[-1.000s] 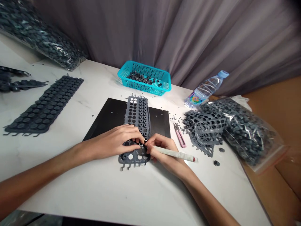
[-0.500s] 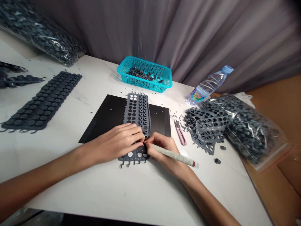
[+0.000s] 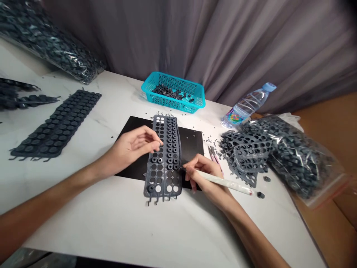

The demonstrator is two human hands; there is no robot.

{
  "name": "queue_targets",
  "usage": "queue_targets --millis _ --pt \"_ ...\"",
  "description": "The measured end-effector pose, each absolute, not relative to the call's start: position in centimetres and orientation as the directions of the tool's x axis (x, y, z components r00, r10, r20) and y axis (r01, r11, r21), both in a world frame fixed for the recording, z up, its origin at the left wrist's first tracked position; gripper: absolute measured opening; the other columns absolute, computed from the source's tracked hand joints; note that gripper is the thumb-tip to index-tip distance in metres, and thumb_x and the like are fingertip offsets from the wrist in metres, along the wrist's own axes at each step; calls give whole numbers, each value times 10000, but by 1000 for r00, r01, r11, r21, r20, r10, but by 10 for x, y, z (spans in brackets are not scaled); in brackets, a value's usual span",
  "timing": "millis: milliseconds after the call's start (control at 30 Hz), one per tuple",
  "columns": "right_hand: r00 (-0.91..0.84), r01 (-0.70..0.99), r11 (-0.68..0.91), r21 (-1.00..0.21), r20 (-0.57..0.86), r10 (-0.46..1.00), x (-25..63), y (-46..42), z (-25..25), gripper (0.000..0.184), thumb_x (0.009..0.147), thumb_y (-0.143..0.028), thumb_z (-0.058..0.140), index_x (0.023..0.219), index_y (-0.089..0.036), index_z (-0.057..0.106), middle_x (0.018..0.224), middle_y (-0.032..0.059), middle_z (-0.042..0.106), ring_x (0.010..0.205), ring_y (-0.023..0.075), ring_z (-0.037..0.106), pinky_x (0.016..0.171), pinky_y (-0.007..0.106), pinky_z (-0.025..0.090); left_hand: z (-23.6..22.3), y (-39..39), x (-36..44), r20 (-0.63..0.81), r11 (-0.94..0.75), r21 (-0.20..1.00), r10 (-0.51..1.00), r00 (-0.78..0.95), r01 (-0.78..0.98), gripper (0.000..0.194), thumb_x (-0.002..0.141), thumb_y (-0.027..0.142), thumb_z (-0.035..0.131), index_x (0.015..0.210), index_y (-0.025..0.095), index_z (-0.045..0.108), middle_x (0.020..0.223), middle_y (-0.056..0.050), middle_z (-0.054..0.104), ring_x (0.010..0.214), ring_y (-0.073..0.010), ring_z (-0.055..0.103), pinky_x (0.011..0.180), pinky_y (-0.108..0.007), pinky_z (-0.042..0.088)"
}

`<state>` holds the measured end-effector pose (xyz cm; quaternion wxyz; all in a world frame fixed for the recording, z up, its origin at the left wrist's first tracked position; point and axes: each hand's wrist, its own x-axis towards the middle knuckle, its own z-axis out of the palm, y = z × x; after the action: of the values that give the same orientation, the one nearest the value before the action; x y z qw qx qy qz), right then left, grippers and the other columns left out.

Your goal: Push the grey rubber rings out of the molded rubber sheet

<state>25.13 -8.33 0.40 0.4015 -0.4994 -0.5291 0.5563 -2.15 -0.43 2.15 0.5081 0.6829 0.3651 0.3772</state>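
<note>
My left hand [image 3: 135,145] is raised just over the left side of a dark grey rubber-like strip [image 3: 164,169] with rows of round holes. Its thumb and fingertips are pinched together; whether anything small is between them I cannot make out. Small ring-shaped dark plugs [image 3: 170,145] fill much of the strip's right half, and a few sit on the left. In my right hand [image 3: 208,173] is a pen-like tool [image 3: 223,181] with a whitish handle, its dark tip beside the strip's right edge. Under the strip lies a black board [image 3: 192,139].
A turquoise basket [image 3: 175,106] with dark plugs stands behind. To the right are pink-handled snips [image 3: 214,156], perforated sheets [image 3: 245,152], a water bottle [image 3: 248,104] and a bag of dark parts [image 3: 298,160]. Another strip [image 3: 58,126] and a large bag [image 3: 61,48] are left.
My left hand has lifted off the strip and moved up and left, uncovering the lower rows. My right hand has drawn back to the right with the pen-like tool.
</note>
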Motion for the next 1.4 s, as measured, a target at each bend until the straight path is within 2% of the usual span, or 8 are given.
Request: queue_targets --millis 300,500,767,933,1000,1067,1167,1400 --pt "-286 104 -176 -979 -199 938 259 -74 3 66 861 -171 674 901 -191 625 755 -17 666 550 105 590 518 222 532 16 -19 14 155 -596 724 632 759 347 233 1122 291 487 1245 238 677 1256 -55 696 1199 -220 650 1075 -391 492" --pt "-286 94 -166 -982 -186 940 257 -76 2 76 849 -144 630 904 -196 620 770 -22 653 571 105 575 516 212 501 20 -14 12 131 -624 687 611 781 373 212 1118 322 493 1209 243 668 1215 -45 699 1148 -222 661 1032 -385 500" --pt "-281 107 -185 -977 -208 937 256 -76 5 63 853 -157 646 885 -200 612 759 -31 632 572 100 554 517 206 490 29 -4 21 -29 -148 970 718 696 193 99 1038 239 478 1092 223 560 916 -21 664 810 -171 661 755 -335 555" --pt "-272 114 -178 -977 -203 941 255 -76 4 61 839 -159 636 880 -199 618 755 -26 636 568 103 562 503 202 485 34 -3 33 -233 264 963 704 671 58 239 1047 364 431 874 216 507 790 0 486 614 -129 447 506 -266 352" --pt "-269 115 -180 -977 -205 941 256 -76 4 66 838 -165 645 884 -201 616 761 -23 642 568 106 568 499 204 491 33 -3 34 -178 156 984 792 584 88 294 1053 433 482 843 227 463 740 30 412 576 -118 376 490 -262 291" --pt "-268 112 -180 -977 -204 941 256 -76 4 70 839 -171 652 889 -202 615 759 -22 645 566 107 568 499 206 499 28 -5 32 -19 -129 967 826 563 221 271 1031 431 587 878 231 488 744 40 440 614 -123 428 551 -272 358" --pt "-278 100 -170 -980 -192 941 256 -76 5 66 842 -168 647 889 -200 614 756 -20 652 569 108 568 505 208 510 20 -10 25 114 -510 777 690 714 369 130 1016 336 650 988 228 583 905 15 595 819 -151 589 771 -307 473" --pt "-279 115 -151 -982 -178 944 256 -76 5 81 854 -157 621 923 -197 633 771 -16 679 574 109 586 506 203 513 11 -13 16 111 -665 638 578 808 388 143 1068 287 580 1165 219 659 1167 -35 653 1041 -189 673 957 -315 491"
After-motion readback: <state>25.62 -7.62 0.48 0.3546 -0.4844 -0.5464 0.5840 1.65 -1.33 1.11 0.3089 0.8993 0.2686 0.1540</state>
